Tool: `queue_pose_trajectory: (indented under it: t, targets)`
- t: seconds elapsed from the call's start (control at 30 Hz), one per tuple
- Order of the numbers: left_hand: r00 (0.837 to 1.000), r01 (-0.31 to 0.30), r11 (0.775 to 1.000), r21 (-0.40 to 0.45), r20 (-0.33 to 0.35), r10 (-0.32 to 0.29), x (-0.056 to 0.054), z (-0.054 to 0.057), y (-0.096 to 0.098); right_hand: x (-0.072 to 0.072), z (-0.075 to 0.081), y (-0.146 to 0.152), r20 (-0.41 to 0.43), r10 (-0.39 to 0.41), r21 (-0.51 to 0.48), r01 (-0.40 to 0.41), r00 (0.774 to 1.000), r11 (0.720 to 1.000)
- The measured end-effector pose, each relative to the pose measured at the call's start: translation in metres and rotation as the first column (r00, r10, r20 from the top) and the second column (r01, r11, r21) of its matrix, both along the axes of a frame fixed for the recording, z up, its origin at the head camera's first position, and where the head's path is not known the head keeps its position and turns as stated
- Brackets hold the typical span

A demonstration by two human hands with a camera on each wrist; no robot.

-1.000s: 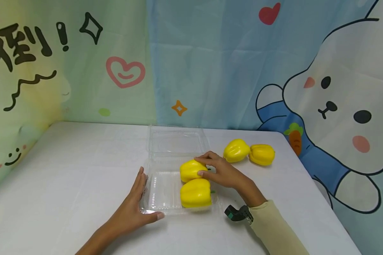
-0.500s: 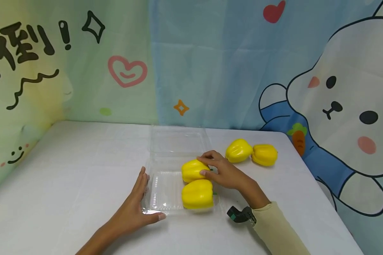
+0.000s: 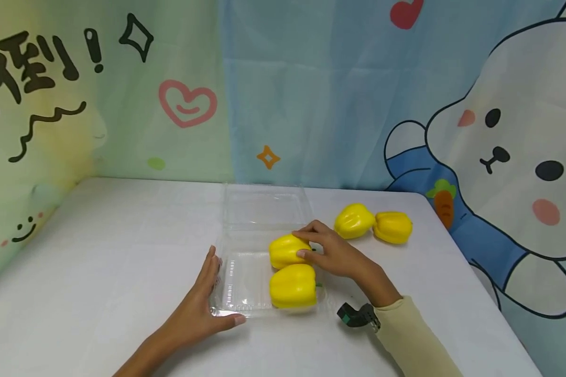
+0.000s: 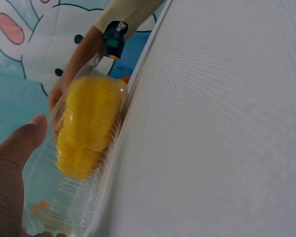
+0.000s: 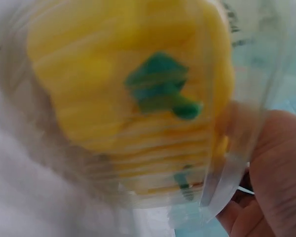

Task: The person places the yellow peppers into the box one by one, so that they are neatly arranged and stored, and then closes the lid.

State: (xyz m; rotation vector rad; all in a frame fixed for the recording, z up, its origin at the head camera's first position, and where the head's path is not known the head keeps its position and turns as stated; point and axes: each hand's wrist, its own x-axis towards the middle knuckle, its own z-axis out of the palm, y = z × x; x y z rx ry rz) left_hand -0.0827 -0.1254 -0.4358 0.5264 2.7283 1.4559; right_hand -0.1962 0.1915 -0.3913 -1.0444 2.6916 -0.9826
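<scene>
In the head view, a clear plastic clamshell box lies with its lid folded back. Two yellow bell peppers sit in its right half. My right hand grips the farther bell pepper with thumb and fingertips at its stem end. The nearer bell pepper lies against it, green stem to the right. My left hand rests along the box's left wall with straight fingers, thumb stretched along the front edge. Through the ribbed wall in the right wrist view, a green stem shows close up.
Two more yellow bell peppers, a left one and a right one, lie behind my right hand on the white table. A black wrist device sticks out below the right sleeve. A printed cloth hangs behind the table.
The head view has shifted slightly, so everything sits a little further right than a second ago. Both hands and the bell peppers keep their places relative to the box.
</scene>
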Motion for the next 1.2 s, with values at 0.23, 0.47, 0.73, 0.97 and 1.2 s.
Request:
queue_pose_trajectory:
  t: [0.23,0.47,0.73,0.97,1.2]
  targets:
    - [1.0,-0.004,1.0,-0.001,0.016,0.004,-0.002,0.0006,0.0017,-0.0011,-0.0007,0.0019,-0.015,0.019,0.026,-0.019,1.0,0.999]
    - [1.0,0.0,1.0,-0.006,0.004,0.0,-0.0027,0.0007,0.0015,-0.0015,-0.0015,0.0019,-0.03,0.033,0.049,-0.031,0.999,0.998]
    - [1.0,-0.008,1.0,-0.014,0.006,0.008,-0.0015,-0.0003,0.0015,0.0006,-0.0024,0.0016,-0.003,-0.005,0.023,0.005,1.0,1.0]
    - [1.0,-0.01,1.0,-0.016,0.002,0.01,-0.0011,0.0016,0.0031,0.0006,-0.001,0.0019,-0.007,-0.033,-0.008,0.033,0.999,0.999]
    - [1.0,-0.012,1.0,0.0,0.01,0.012,-0.0005,0.0016,0.0029,-0.0004,-0.0038,0.0003,-0.047,-0.032,-0.038,0.03,0.998,0.999]
